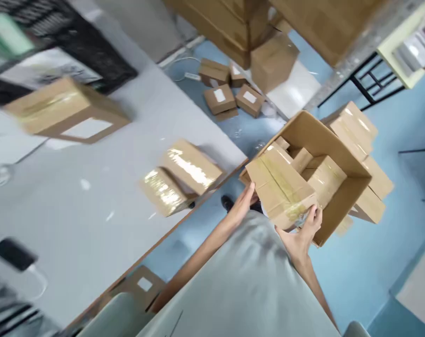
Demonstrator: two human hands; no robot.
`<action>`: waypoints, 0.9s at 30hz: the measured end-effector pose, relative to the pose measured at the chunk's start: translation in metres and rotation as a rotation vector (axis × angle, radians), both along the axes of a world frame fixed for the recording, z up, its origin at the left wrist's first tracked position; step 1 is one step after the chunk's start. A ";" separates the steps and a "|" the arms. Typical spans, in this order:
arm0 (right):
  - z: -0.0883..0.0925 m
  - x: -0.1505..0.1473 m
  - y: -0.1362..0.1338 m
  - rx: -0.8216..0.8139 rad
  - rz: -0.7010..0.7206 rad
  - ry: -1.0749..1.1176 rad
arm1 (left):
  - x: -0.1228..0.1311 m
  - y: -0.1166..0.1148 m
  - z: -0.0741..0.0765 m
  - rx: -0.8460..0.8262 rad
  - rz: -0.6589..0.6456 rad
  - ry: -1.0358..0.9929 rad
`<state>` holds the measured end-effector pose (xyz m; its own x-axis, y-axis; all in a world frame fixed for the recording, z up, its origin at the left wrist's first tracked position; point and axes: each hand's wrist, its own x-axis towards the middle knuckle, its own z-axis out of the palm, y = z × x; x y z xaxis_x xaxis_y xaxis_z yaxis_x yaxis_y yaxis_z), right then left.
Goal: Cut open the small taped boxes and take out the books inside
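I hold a taped cardboard parcel with both hands over a large open carton on the floor. My left hand presses against the parcel's left end, fingers stretched along it. My right hand grips its near right corner, fingers curled round the edge. Inside the carton lie several similar taped parcels.
A grey table on the left carries two taped parcels near its edge, a larger box and a phone on a cable. Small boxes lie on the blue floor. More cartons stand behind the open one.
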<state>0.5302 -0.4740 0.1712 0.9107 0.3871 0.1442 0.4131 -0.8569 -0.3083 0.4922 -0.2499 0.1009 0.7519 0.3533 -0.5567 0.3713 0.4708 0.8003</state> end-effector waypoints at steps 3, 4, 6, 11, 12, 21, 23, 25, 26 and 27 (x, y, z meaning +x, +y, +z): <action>0.016 -0.039 0.044 0.012 0.209 0.058 | -0.107 0.019 0.054 -0.269 0.181 -0.061; 0.020 -0.051 0.061 0.005 0.280 0.092 | -0.139 0.031 0.068 -0.252 0.242 -0.064; 0.026 -0.077 0.101 -0.014 0.444 0.170 | -0.201 0.060 0.088 -0.125 0.371 -0.029; 0.017 -0.157 0.202 0.157 1.035 0.476 | -0.324 0.131 0.090 0.197 0.808 0.128; 0.010 -0.173 0.220 0.185 1.108 0.577 | -0.340 0.144 0.082 0.238 0.884 0.142; -0.086 -0.252 0.320 0.031 1.086 0.931 | -0.387 0.196 -0.050 0.307 0.960 0.449; -0.096 -0.248 0.326 -0.027 1.072 0.935 | -0.384 0.189 -0.067 0.317 0.944 0.459; -0.102 -0.239 0.325 -0.051 1.053 0.957 | -0.379 0.185 -0.075 0.333 0.927 0.448; -0.103 -0.232 0.322 -0.038 1.045 0.963 | -0.376 0.185 -0.077 0.343 0.925 0.447; -0.103 -0.224 0.317 -0.004 1.037 0.959 | -0.372 0.185 -0.077 0.353 0.928 0.453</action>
<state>0.3067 -0.1570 0.0683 -0.0413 0.9309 -0.3628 0.4814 -0.2997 -0.8237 0.1203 -0.0645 0.0236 -0.1394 0.8712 -0.4707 0.2839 0.4906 0.8238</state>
